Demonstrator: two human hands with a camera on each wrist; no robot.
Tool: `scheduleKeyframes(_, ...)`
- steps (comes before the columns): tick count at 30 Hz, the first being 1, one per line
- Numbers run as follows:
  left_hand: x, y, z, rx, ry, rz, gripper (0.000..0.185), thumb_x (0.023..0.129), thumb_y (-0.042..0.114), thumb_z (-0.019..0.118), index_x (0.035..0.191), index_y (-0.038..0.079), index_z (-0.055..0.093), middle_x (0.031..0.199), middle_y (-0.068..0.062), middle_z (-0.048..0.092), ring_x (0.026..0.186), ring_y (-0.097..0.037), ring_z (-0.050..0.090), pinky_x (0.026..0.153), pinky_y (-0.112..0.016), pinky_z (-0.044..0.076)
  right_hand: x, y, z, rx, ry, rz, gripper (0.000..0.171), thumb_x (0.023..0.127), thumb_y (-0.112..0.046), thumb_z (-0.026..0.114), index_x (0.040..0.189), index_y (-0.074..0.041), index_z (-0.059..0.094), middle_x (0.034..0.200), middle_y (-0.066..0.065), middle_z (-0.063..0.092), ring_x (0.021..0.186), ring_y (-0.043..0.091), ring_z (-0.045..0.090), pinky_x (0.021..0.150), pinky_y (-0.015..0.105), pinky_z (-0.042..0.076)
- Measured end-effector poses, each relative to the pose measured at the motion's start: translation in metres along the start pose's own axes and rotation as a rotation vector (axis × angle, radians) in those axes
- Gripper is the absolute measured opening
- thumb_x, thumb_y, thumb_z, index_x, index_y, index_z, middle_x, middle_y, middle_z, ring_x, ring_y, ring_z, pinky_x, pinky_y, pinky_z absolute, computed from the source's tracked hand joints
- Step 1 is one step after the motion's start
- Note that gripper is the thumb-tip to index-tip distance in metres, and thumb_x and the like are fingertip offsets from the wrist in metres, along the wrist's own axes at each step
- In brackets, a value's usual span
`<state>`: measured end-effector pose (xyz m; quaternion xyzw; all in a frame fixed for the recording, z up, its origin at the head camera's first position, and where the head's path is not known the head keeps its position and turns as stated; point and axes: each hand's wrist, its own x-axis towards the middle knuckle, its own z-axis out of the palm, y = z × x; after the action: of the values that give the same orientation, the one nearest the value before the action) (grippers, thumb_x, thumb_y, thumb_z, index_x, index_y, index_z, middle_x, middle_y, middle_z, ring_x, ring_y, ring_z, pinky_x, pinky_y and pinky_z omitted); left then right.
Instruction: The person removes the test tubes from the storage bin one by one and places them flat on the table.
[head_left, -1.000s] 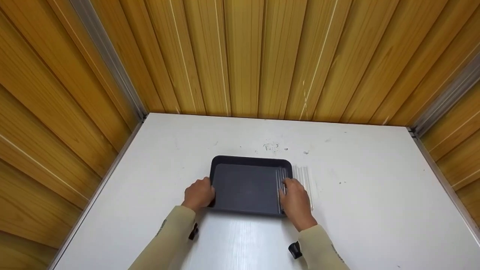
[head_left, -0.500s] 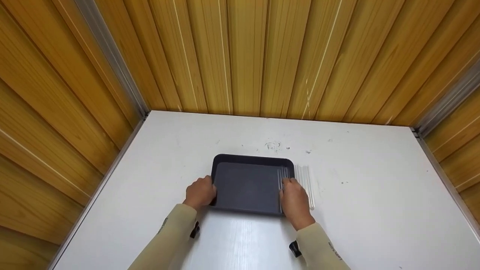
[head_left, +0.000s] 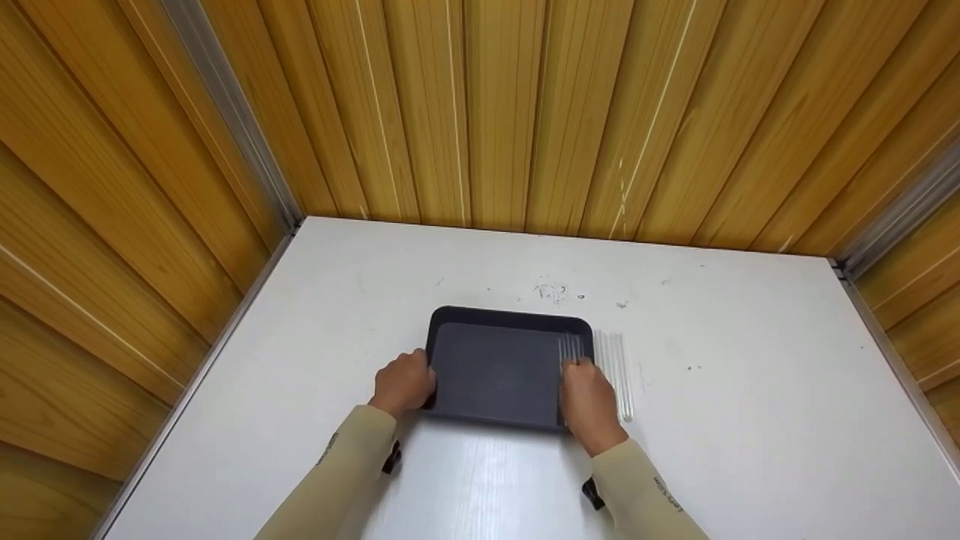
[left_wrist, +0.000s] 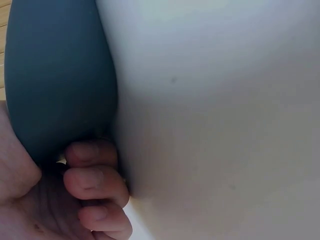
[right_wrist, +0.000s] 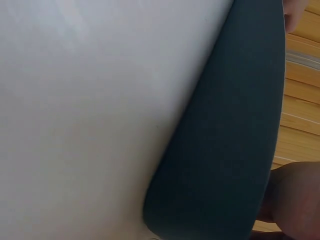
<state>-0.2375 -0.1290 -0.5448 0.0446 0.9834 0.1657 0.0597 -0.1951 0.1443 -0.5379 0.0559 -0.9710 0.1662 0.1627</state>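
Observation:
A dark rectangular baking tray (head_left: 495, 375) sits on the white table in the head view. My left hand (head_left: 403, 382) grips its left wall; the left wrist view shows curled fingers (left_wrist: 95, 180) at the wall's underside. Several thin clear rods (head_left: 570, 345) lie lengthwise inside the tray along its right side. Curled over these rods is my right hand (head_left: 587, 397), which pinches them and hides their near part. In the right wrist view, the tray's outer wall (right_wrist: 220, 140) stands in front of part of that hand.
More clear rods (head_left: 619, 375) lie side by side on the white table (head_left: 750, 420), just right of the tray. Wood-patterned panels (head_left: 495, 112) stand behind the table and along both sides. Small dark marks (head_left: 553, 292) spot the tabletop.
The right hand's fingers have closed in on the rods inside the tray. The left hand keeps its hold on the tray. The whole head view has shifted slightly.

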Motion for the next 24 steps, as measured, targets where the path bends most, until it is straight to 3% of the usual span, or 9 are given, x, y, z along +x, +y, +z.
scheduleKeyframes(13,0.0003,0.0018,-0.0004,0.000,-0.003,-0.011,0.022,0.092,0.019,0.052,0.097,0.000,0.061,0.086,-0.017,0.067,0.076,-0.032,0.066,0.064,-0.048,0.051,-0.0009,-0.0013,0.0031,0.054,-0.030,0.010,0.018,0.073,0.001,0.077,0.083,0.003,0.062,0.076,0.024,0.065,0.069,0.039,0.067,0.059,0.047,0.053)
scheduleKeyframes(20,0.0015,0.0011,-0.0001,0.002,-0.016,-0.018,0.023,0.093,0.019,0.050,0.099,0.000,0.061,0.087,-0.018,0.067,0.079,-0.034,0.067,0.066,-0.048,0.051,0.0005,-0.0029,0.0004,0.082,-0.086,0.061,0.032,0.075,-0.004,0.078,0.101,0.007,0.063,0.083,0.025,0.068,0.078,0.038,0.069,0.066,0.047,0.053)
scheduleKeyframes(24,0.0020,0.0006,0.0004,-0.003,-0.024,-0.032,0.024,0.093,0.019,0.049,0.102,-0.001,0.061,0.088,-0.018,0.067,0.080,-0.034,0.067,0.067,-0.049,0.051,0.0011,-0.0036,-0.0011,0.101,-0.100,0.072,0.034,0.075,-0.004,0.078,0.103,0.008,0.062,0.085,0.025,0.069,0.079,0.038,0.069,0.068,0.047,0.053)
